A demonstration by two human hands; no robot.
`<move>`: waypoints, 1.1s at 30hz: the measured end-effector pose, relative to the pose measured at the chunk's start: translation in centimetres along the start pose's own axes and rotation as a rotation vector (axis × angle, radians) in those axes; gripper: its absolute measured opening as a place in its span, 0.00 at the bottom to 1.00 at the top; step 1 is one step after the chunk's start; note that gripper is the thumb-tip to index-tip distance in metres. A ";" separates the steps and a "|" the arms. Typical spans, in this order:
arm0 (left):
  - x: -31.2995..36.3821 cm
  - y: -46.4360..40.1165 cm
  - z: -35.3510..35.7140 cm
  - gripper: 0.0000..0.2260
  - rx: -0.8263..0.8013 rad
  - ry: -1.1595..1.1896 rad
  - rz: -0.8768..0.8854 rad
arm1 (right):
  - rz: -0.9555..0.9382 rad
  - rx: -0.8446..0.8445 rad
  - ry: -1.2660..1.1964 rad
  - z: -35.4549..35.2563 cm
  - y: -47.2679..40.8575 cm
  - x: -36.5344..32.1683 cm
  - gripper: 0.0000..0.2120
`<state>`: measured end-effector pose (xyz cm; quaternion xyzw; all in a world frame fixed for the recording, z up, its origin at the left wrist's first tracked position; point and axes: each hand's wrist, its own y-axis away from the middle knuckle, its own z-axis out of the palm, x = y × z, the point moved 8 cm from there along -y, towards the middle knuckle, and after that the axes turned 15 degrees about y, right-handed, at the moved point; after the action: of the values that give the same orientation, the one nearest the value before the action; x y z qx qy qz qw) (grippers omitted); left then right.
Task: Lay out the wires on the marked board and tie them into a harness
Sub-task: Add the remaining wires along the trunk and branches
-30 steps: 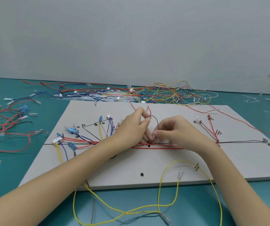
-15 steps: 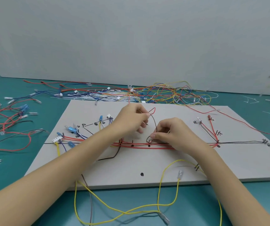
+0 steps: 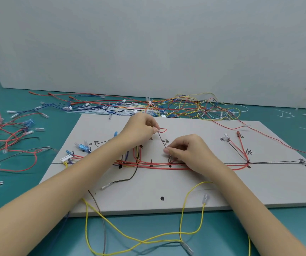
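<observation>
On the marked board (image 3: 259, 185), which lies flat on the teal worktop (image 3: 167, 235), the left hand (image 3: 139, 130) has its grip pinched on a thin dark tie wire (image 3: 161, 138) and a small red loop (image 3: 163, 130) toward the far side, the tie running taut down to the right hand (image 3: 187, 150). The right hand's grip pinches the tie's lower end just above the red wire bundle (image 3: 159, 166), which lies along the board's drawn line. Loose yellow wires (image 3: 181, 232) trail off the near edge, and a tangled wire pile (image 3: 185, 108) sits beyond the far edge.
</observation>
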<state>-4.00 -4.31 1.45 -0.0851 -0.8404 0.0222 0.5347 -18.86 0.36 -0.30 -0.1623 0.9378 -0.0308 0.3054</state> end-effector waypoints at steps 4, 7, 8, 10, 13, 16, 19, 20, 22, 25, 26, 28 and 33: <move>-0.2 -0.4 0.2 0.04 -0.045 -0.082 -0.038 | 0.031 -0.042 -0.074 0.1 0.3 0.4 0.11; -0.9 -0.6 0.0 0.05 -0.096 -0.109 -0.069 | 0.010 -0.033 -0.030 0.1 0.3 0.4 0.06; -1.1 -0.7 -0.1 0.06 -0.105 -0.114 -0.077 | 0.006 -0.040 -0.012 0.2 0.3 0.3 0.05; -1.5 -0.8 -0.5 0.08 -0.119 -0.106 -0.085 | 0.011 -0.056 0.008 0.5 0.3 0.1 0.05; -1.8 -0.8 -0.5 0.08 -0.144 -0.009 -0.093 | 0.042 -0.085 0.061 0.6 -0.3 0.0 0.06; -2.2 -0.9 -0.6 0.07 -0.146 0.065 -0.134 | 0.090 -0.130 0.030 0.4 -1.0 0.1 0.07; -2.4 -0.9 -0.7 0.06 -0.142 0.101 -0.153 | 0.178 -0.151 -0.041 0.4 -1.7 0.5 0.08; -2.4 -0.9 -0.7 0.06 -0.137 0.103 -0.151 | 0.205 -0.164 -0.071 0.6 -1.9 0.5 0.08; -2.5 -1.0 -0.7 0.06 -0.126 0.104 -0.150 | 0.246 -0.187 -0.134 1.1 -2.4 0.3 0.07; -2.9 -1.1 -0.7 0.09 -0.107 0.117 -0.164 | 0.278 -0.169 -0.171 1.5 -3.3 0.1 0.06; -3.0 -1.2 -0.8 0.10 -0.098 0.142 -0.172 | 0.281 -0.162 -0.155 1.5 -3.5 0.1 0.06; -3.2 -1.2 -1.1 0.11 -0.088 0.180 -0.183 | 0.277 -0.153 -0.117 1.6 -4.0 0.0 0.08; -3.3 -1.3 -1.1 0.07 -0.110 0.136 -0.165 | 0.265 -0.058 -0.161 1.7 -5.0 -0.3 0.14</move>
<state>-1.79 -6.16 -0.91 -0.0464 -0.8062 -0.0740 0.5851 -16.21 -4.17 -0.72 -0.0477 0.9240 0.0502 0.3760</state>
